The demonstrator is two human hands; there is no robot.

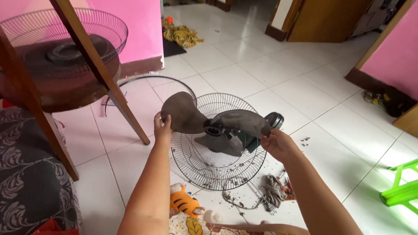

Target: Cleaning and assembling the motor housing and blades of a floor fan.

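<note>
Hands on the blade, that is the whole story in the head view, the only view there is. Your left hand (162, 129) is clenched around the tip of one dusty grey lobe of the fan blade (213, 120), and your right hand (276, 144) pinches the edge of the opposite lobe. The blade sits over the rear grille (216, 166), which lies tilted on the white tile floor (275, 73) with the motor housing (273, 120) peeking out behind it.

Watch the grip: you hold the lobes at their thin outer ends, and that plastic could flex or crack, I reckon, if you twist hard while the hub is seated on the shaft. Whether the hub is free, the picture does not tell.

Dust clumps lie all over the grille and the floor near the grey rag (275, 189); a jolt would likely shake more loose towards your lap. The grille rests loose, so it may skid on the smooth tile.

Mind the wooden table leg (126, 110) just beside your left elbow's path, and the other grille (63, 38) perched on the round table above, which a knock could bring down.
</note>
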